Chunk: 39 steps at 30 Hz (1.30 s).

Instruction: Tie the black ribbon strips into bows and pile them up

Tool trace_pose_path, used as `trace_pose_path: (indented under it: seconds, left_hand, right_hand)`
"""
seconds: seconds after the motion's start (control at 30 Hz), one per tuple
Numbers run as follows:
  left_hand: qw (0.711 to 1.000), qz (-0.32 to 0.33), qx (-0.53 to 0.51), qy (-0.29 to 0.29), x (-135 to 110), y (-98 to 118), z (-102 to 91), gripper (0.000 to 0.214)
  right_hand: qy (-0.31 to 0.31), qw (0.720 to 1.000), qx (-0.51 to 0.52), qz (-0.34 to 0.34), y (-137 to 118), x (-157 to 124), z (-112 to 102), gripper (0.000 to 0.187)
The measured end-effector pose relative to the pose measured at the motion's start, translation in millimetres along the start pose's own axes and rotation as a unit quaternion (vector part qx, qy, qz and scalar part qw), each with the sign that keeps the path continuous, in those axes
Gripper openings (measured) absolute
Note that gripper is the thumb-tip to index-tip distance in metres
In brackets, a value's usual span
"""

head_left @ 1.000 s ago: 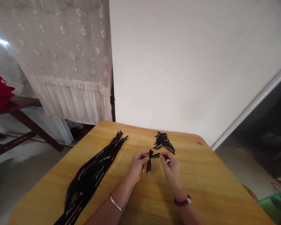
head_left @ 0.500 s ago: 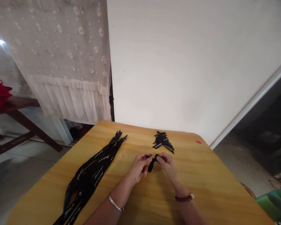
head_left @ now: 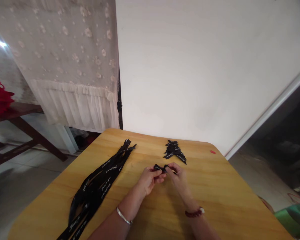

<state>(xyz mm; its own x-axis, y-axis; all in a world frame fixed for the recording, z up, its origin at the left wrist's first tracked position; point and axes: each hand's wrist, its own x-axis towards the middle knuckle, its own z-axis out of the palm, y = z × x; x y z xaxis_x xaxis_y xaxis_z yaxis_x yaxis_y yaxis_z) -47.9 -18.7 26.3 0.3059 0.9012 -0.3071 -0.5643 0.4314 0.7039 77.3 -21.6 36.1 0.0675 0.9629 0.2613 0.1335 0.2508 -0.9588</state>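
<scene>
Wall [head_left: 202,66], pale and bare, filled the far side, with a lace curtain [head_left: 65,66] hanging to its left. Below them lay the wooden surface [head_left: 222,190], which carried everything that mattered.

A long bundle of ribbon strips [head_left: 100,186] ran along the left part of the surface, black with white lettering, flat and loose, well apart from both hands. None of these strips looked folded or knotted.

The left hand [head_left: 150,180] and the right hand [head_left: 179,178] met near the middle of the surface, thumbs and fingers drawn in narrow and pinched together on one short ribbon piece [head_left: 160,167]. The piece sat between the two hands, just above the wood. It was bunched at the point where the fingers closed, with a small loop showing on the left. How it was knotted under the fingers could not be told. A silver bangle [head_left: 124,216] circled the left wrist and a bead bracelet [head_left: 194,212] the right.

Beyond the hands, near the far edge, lay a small pile of bows [head_left: 174,152], a handful of shaped black pieces heaped together. A tiny red scrap [head_left: 213,152] lay to its right, apart from everything.

Judged from how things lay, the work was early: only a few pieces looked finished, one was half-formed in the fingers, and the bundle on the left — much the larger share — seemed untouched.
</scene>
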Motion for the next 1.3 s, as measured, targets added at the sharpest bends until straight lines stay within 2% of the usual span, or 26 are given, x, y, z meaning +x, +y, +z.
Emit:
trace_pose_path:
  seconds: [0.37,0.67,0.8,0.97,1.03,1.2,1.3]
  left_hand:
    - [0.999,0.038,-0.026,0.021,1,1,-0.6,0.011]
    - [0.996,0.034,-0.027,0.072,2,5,-1.8,0.005]
    - [0.998,0.028,-0.032,0.050,1,5,-1.2,0.007]
    - [0.998,0.044,0.005,0.049,0,4,-0.8,0.007]
    - [0.998,0.039,0.026,0.042,0,4,-0.7,0.007]
    - [0.998,0.025,0.050,-0.001,0,1,-1.2,0.010]
    - [0.998,0.018,0.053,-0.003,1,0,-2.6,0.010]
  right_hand:
    - [-0.007,1.000,0.008,0.006,4,2,-2,0.014]
    - [-0.047,0.994,-0.093,0.021,8,4,-3,0.010]
    - [-0.060,0.994,-0.089,0.027,5,2,-2,0.009]
    - [-0.032,0.999,-0.003,0.037,1,5,-7,0.013]
    - [-0.046,0.998,0.007,0.040,-1,5,-9,0.013]
    - [-0.080,0.996,-0.028,0.028,0,4,-10,0.004]
    - [-0.083,0.994,-0.065,-0.007,3,3,-9,0.002]
